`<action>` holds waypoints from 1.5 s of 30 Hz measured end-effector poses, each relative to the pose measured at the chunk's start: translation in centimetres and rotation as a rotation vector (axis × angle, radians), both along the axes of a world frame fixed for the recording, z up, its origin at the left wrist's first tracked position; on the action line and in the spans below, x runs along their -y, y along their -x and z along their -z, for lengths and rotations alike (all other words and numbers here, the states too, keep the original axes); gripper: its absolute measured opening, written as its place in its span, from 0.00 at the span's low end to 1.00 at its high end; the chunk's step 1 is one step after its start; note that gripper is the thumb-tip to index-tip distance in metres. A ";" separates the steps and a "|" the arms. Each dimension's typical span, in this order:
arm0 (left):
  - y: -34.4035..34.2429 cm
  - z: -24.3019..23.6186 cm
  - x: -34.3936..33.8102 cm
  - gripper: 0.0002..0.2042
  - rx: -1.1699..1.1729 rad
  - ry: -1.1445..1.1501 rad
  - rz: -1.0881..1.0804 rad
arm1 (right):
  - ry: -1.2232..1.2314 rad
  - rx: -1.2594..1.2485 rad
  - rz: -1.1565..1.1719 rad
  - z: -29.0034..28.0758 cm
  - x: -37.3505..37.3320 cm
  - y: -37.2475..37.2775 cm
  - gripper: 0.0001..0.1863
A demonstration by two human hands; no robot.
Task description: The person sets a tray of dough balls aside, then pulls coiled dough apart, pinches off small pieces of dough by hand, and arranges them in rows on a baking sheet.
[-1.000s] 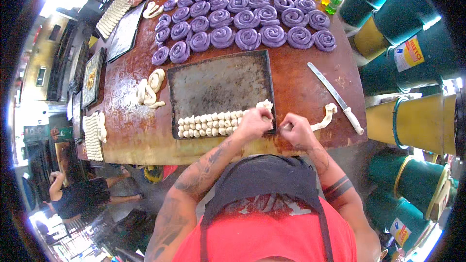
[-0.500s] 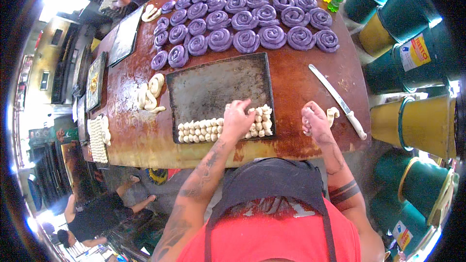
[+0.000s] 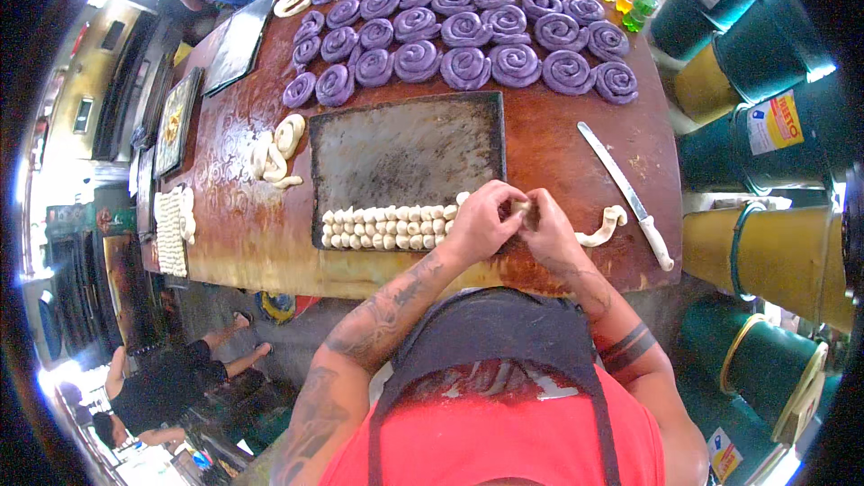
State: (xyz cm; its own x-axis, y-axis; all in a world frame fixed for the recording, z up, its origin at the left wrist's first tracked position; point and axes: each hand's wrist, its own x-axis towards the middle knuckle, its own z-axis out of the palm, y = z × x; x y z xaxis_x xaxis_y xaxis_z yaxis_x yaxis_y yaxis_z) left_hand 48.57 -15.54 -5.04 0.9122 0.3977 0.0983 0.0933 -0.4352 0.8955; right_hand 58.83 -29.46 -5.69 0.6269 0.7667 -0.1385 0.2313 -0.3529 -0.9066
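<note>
My left hand (image 3: pixel 486 223) and my right hand (image 3: pixel 546 229) meet just past the right edge of the dark baking tray (image 3: pixel 405 148). Between their fingertips is a small bit of pale dough (image 3: pixel 520 206), mostly hidden by the fingers. A pale dough rope (image 3: pixel 605 227) trails out on the table to the right of my right hand. Rows of small dough balls (image 3: pixel 387 228) fill the near side of the tray, and my left hand covers the right end of them. A bread knife (image 3: pixel 627 191) with a white handle lies farther right.
Purple dough coils (image 3: pixel 463 31) in rows cover the far table. A pale dough heap (image 3: pixel 277 153) lies left of the tray. Another filled tray (image 3: pixel 173 229) sits at the left edge. Bottles (image 3: pixel 641 9) stand far right; green and yellow drums (image 3: pixel 765 252) line the right side.
My left hand has moved right, from over the dough balls to my right hand, which has come left. Both now pinch the dough. The dough rope's end shows more.
</note>
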 end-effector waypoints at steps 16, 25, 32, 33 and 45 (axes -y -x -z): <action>6.4 4.1 -8.4 0.09 -0.265 0.124 -0.519 | 0.012 0.519 -0.268 3.0 2.1 -0.6 0.23; 6.0 5.5 -7.2 0.17 -0.395 -0.569 -0.218 | -0.205 -0.593 0.188 3.5 2.8 -2.9 0.11; -1.2 -1.1 -1.1 0.14 -0.170 0.081 0.039 | 0.121 -0.084 0.118 3.6 1.8 -1.8 0.07; -1.6 -2.2 -0.2 0.13 -0.040 0.038 0.133 | 0.119 -0.085 0.111 2.0 1.4 -1.2 0.07; 0.5 2.7 0.3 0.16 -0.326 0.471 -0.052 | -0.099 0.187 0.005 1.5 1.3 0.5 0.13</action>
